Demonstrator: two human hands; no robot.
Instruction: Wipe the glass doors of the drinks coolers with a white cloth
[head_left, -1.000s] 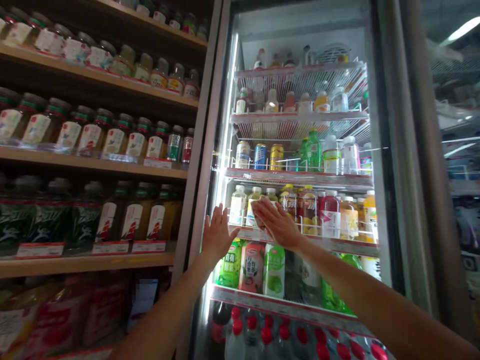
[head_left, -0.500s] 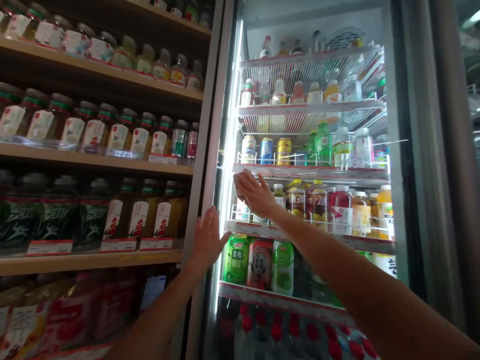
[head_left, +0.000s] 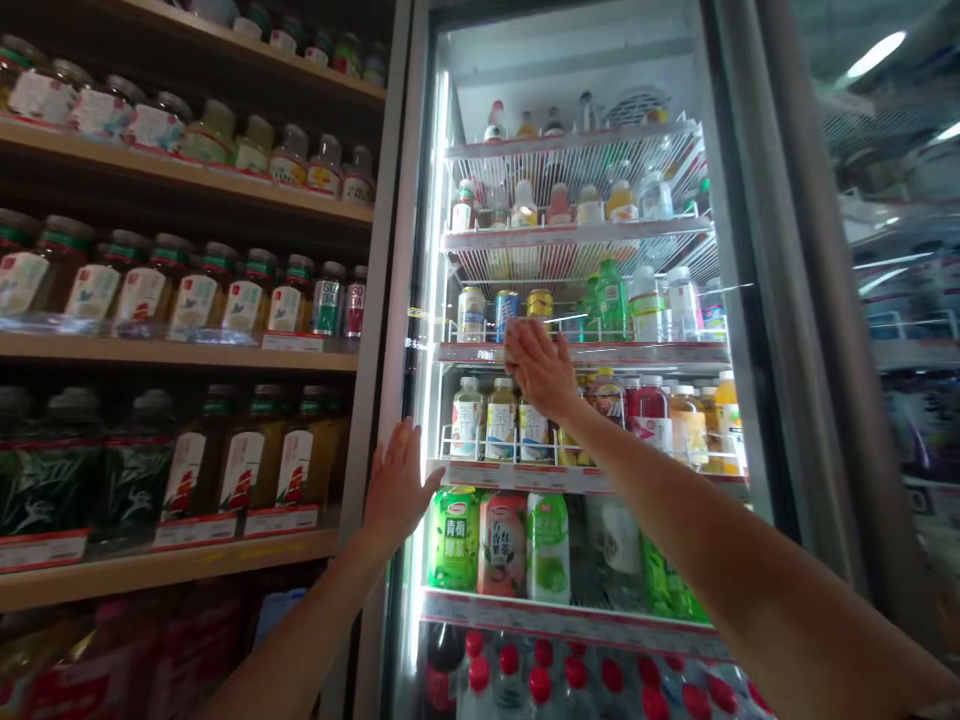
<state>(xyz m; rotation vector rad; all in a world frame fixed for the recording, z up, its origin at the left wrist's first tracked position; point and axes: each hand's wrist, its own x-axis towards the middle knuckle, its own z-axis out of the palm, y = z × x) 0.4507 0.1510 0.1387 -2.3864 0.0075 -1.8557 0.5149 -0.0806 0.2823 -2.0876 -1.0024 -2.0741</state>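
My right hand (head_left: 541,368) lies stretched out against the glass door (head_left: 570,60) of a lit drinks cooler, in front of the shelf with cans. Its fingers lie close together and the thumb stands apart; whether anything thin lies under the palm is hidden. Lower down, my left hand (head_left: 396,485) rests with raised, spread fingers at the left edge of the door, by the bright light strip. Behind the glass, near my right hand, are a blue can (head_left: 506,308), a yellow can (head_left: 539,303) and tea bottles with white labels (head_left: 466,415).
Left of the cooler, wooden shelves (head_left: 187,345) hold rows of bottles. Green and red drink cartons (head_left: 454,540) stand on a lower cooler shelf, above bottles with red caps (head_left: 508,660). A metal door frame (head_left: 802,250) and more glass stand at the right.
My right hand has slid up and to the right across the glass, baring the tea bottles behind. My left hand keeps its place at the door edge. The view has shifted slightly right.
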